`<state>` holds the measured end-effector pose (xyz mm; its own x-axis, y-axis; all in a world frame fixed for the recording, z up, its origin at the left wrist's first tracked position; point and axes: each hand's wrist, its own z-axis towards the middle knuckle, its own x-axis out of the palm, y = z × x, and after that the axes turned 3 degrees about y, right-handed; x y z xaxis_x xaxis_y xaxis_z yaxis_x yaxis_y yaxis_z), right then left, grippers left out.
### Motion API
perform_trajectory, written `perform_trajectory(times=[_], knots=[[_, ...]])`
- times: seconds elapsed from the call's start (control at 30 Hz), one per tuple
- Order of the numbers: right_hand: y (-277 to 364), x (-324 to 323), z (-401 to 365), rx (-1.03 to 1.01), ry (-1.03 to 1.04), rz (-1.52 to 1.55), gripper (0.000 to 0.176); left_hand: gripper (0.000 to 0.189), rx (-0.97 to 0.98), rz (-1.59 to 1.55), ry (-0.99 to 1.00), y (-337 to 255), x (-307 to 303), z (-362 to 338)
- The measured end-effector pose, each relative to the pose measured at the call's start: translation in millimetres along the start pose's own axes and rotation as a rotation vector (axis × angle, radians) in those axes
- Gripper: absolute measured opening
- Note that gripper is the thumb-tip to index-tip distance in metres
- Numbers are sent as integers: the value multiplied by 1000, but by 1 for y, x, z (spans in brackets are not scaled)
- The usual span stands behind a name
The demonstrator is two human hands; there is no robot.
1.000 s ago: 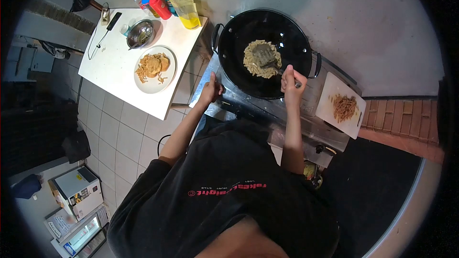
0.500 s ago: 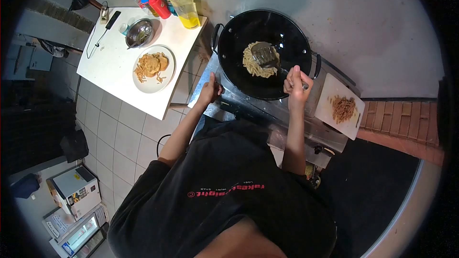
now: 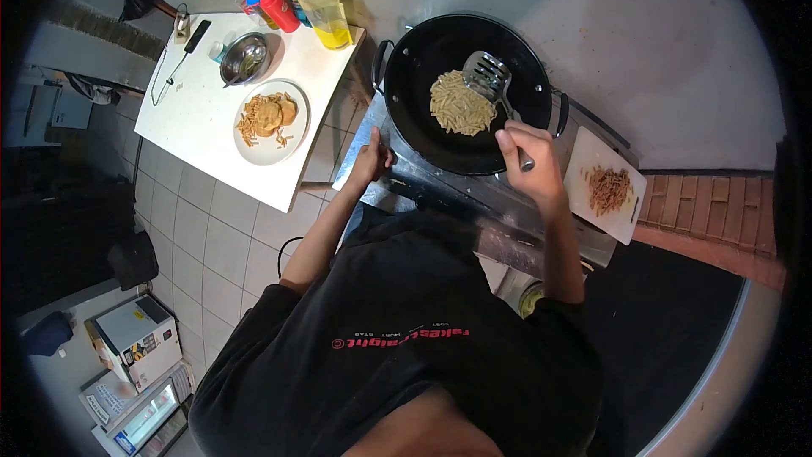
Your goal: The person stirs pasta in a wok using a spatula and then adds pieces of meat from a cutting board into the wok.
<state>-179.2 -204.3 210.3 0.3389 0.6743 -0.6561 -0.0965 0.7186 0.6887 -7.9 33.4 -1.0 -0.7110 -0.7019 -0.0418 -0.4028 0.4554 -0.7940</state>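
Head view, right hand (image 3: 535, 161) clamped on spatula (image 3: 491, 78), left hand (image 3: 369, 162) near stove (image 3: 427, 173), grip unclear

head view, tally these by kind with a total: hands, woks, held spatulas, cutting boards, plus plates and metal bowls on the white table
Hands: 2 (left hand, right hand)
Wok: 1
Held spatula: 1
Cutting board: 1
Plate: 1
Metal bowl: 1
Total: 7

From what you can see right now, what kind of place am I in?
Probably a kitchen: there's a black wok with food inside, a slotted spatula, and a chopping board.
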Motion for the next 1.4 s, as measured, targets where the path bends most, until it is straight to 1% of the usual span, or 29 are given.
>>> perform_trajectory(times=[0.03, 0.1, 0.13, 0.17, 0.23, 0.27, 0.33, 0.57, 0.63, 0.67, 0.7, 0.77, 0.83, 0.87, 1.0, 1.07, 1.13, 1.2, 1.23, 1.3, 1.37, 1.4], knots=[[4, -4, 1, 1, -1, -3, 27, 86, 2, 0, 3, 3, 0, 3], [15, -12, 3, -27, 152, -95, 25, 86, -40, -36, 8, 6, -1, 7], [20, -16, 5, -51, 214, -195, 23, 86, -39, -37, 9, 7, -1, 8], [23, -18, 6, -51, 216, -196, 23, 87, -41, -45, 7, 8, -1, 9], [27, -21, 8, -134, 283, -326, 23, 87, -43, -59, 4, 2, 1, 3], [27, -23, 9, -137, 287, -327, 23, 87, -20, -37, -6, 0, 2, 0], [24, -28, 11, -127, 361, -359, 19, 87, 2, -19, -21, -3, 3, -3], [17, -39, 21, -124, 375, -417, 19, 88, -7, -5, -19, -3, 2, -3], [11, -46, 27, -76, 348, -290, 15, 88, -17, -5, -11, -2, 1, -2], [9, -54, 34, -28, 375, -284, 15, 88, -23, -5, -7, -2, 0, -1], [3, -61, 43, -26, 374, -283, 15, 87, -29, -5, -2, -1, 0, -1], [-10, -72, 60, 84, 354, -195, 19, 88, -24, -3, 1, 0, 0, 0], [-21, -63, 61, 148, -2, -162, 27, 88, -15, -5, -1, -3, 1, -1], [-24, -67, 68, 221, 27, -117, 35, 88, -20, -6, -4, -4, 1, -2], [-37, -69, 96, 222, 70, -171, 38, 88, -6, -6, -24, -5, 2, -4], [-48, -65, 108, 243, 149, -209, 44, 87, -12, -15, -20, -2, 2, -1], [-43, -63, 115, 250, 192, -226, 47, 87, -20, -24, -20, -3, 1, -2], [-33, -65, 123, 234, 284, -242, 48, 87, -4, -24, 3, -3, 0, -3], [-35, -66, 129, 234, 287, -241, 48, 87, -7, -27, 1, -2, 0, -3], [-41, -70, 142, 430, 436, -328, 45, 87, -38, -21, -3, 0, 0, 0], [-37, -70, 144, 470, 409, -268, 45, 87, -33, -20, 5, 2, 0, 3], [-36, -69, 145, 542, 407, -231, 45, 87, -23, -20, 8, 3, -1, 4]])
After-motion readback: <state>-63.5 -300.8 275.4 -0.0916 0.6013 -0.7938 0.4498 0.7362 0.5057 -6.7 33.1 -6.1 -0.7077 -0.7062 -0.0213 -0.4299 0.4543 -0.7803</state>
